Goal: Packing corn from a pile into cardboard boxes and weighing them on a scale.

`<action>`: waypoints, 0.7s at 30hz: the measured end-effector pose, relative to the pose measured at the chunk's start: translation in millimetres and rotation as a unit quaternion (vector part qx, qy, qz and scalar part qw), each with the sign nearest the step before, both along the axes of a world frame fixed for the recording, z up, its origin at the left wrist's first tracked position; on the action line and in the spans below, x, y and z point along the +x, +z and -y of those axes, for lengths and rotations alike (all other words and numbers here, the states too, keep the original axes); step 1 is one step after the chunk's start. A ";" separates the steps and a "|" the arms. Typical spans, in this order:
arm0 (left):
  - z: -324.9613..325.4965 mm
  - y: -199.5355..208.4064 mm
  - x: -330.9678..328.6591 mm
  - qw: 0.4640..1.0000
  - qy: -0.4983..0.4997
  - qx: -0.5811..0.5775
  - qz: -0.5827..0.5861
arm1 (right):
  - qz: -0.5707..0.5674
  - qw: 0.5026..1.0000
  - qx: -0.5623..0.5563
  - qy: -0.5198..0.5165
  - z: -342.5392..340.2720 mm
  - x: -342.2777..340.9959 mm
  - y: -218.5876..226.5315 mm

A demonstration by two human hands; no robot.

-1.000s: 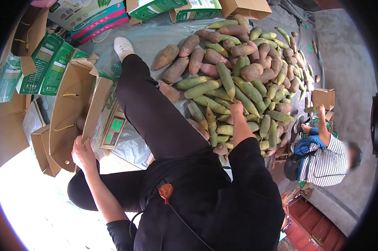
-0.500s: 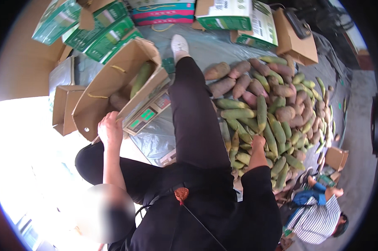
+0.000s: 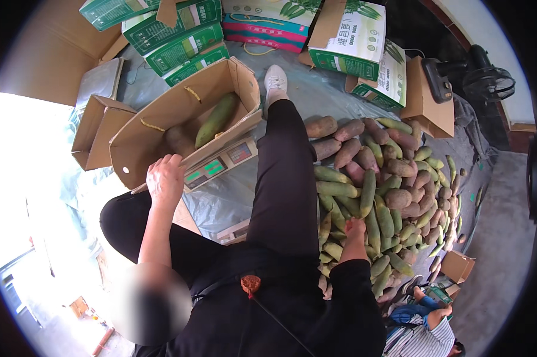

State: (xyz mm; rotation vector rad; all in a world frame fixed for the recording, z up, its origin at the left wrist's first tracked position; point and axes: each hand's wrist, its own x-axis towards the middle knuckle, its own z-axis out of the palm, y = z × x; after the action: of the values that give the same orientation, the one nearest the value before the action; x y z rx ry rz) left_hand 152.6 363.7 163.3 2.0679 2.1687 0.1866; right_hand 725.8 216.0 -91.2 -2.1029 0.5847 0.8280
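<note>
My left hand (image 3: 165, 178) is closed on the near rim of an open cardboard box (image 3: 121, 144) with yellow rope handles. Inside lie a long green radish (image 3: 218, 119) and a reddish-brown root (image 3: 177, 140). Beneath the box's near side shows a scale (image 3: 224, 163) with a lit green display. To the right, my right hand (image 3: 356, 229) reaches down into a heap of green radishes (image 3: 385, 220), its fingers curled. Whatever those fingers hold is hidden. Reddish-brown roots (image 3: 347, 153) lie at the far side of the heap.
Green printed cartons (image 3: 185, 53) are stacked at the back left, with more cartons (image 3: 348, 62) at the back right. A small open box (image 3: 99, 134) stands left of the big one. A black fan (image 3: 488, 82) is at far right. Another person (image 3: 423, 333) sits at lower right.
The whole view has shifted, so the box and the heap show at slightly different places. My left hand stays at the box rim, and my right hand stays among the green radishes.
</note>
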 end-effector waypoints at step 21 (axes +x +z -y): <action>-0.3 0.1 -3.1 1.000 0.010 -0.005 -0.005 | 0.217 0.882 -0.151 0.390 23.3 5.0 -28.6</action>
State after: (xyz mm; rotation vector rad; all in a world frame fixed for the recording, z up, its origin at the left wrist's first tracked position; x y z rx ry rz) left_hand 149.5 364.0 163.4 2.0461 2.1919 0.1672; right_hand 730.9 192.6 -119.8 -2.7410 -0.4500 0.6512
